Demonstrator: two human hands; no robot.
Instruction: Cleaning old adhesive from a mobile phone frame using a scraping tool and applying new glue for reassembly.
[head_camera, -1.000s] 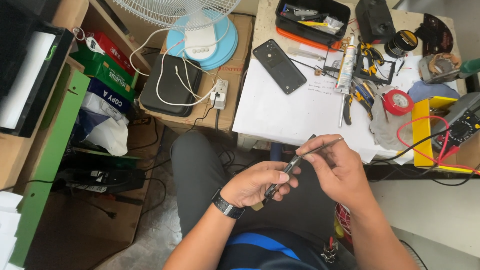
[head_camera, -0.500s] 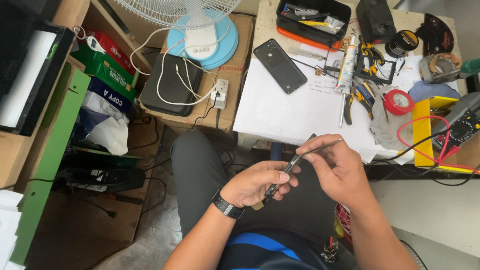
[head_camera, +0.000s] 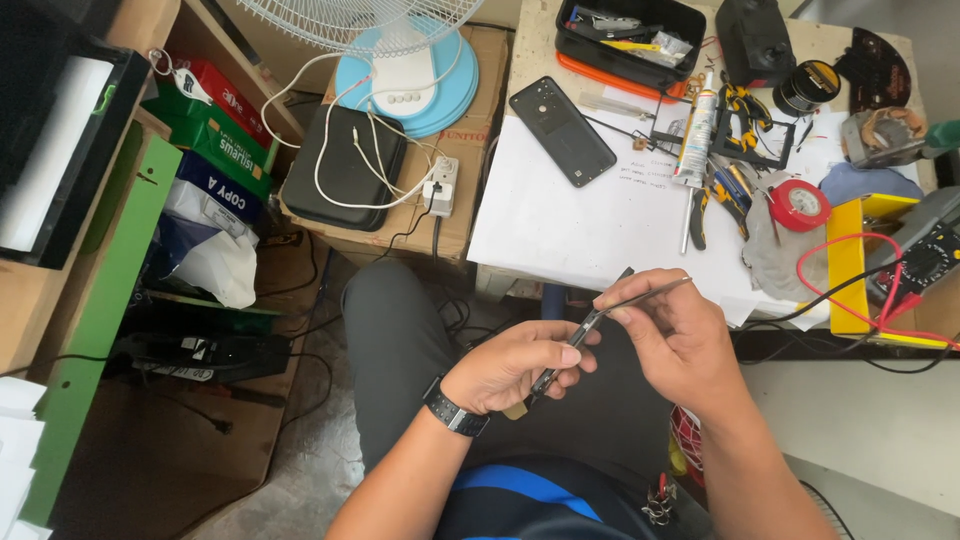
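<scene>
My left hand (head_camera: 515, 365), with a black watch on the wrist, grips a thin dark strip-like part (head_camera: 583, 331) that slants up to the right over my lap. My right hand (head_camera: 672, 325) pinches slim metal tweezers (head_camera: 650, 293) whose tips meet the upper end of the strip. Both hands hover just in front of the desk edge, above my dark trousers.
The desk holds a white paper sheet (head_camera: 560, 220), a black phone (head_camera: 561, 131), pliers (head_camera: 712, 195), a glue tube (head_camera: 694, 130), red tape roll (head_camera: 798, 204), a black tool tray (head_camera: 627, 30) and a multimeter with red lead (head_camera: 925, 250). A fan base (head_camera: 405, 75) and power strip (head_camera: 440, 186) sit on a box at left.
</scene>
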